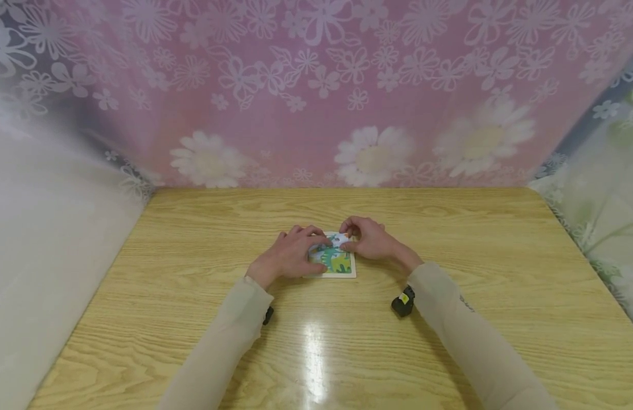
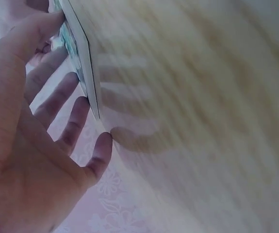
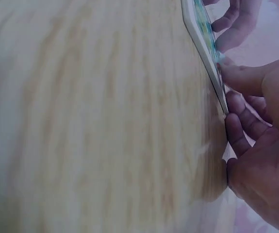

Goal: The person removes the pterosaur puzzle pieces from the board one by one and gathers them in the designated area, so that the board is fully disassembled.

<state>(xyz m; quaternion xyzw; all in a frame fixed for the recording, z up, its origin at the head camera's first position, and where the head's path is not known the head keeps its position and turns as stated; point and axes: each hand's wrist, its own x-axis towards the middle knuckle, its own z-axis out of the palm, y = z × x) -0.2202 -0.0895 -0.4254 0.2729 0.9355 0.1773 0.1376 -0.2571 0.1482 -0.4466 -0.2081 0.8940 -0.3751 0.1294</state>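
A small jigsaw puzzle with a white frame and a green and blue picture lies flat on the table. My left hand rests over its left part, the thumb near the front edge and the fingers reaching across the picture. In the left wrist view those fingers are loosely spread along the board's side. At the far right corner my right hand pinches a pale puzzle piece between thumb and fingers. The right wrist view has the right thumb on the puzzle's surface; the piece is mostly hidden there.
The wood-grain table extends around the puzzle on all sides. Behind it hangs a pink flowered curtain, and pale cloth hangs at both sides. A black wrist camera sits under the right sleeve.
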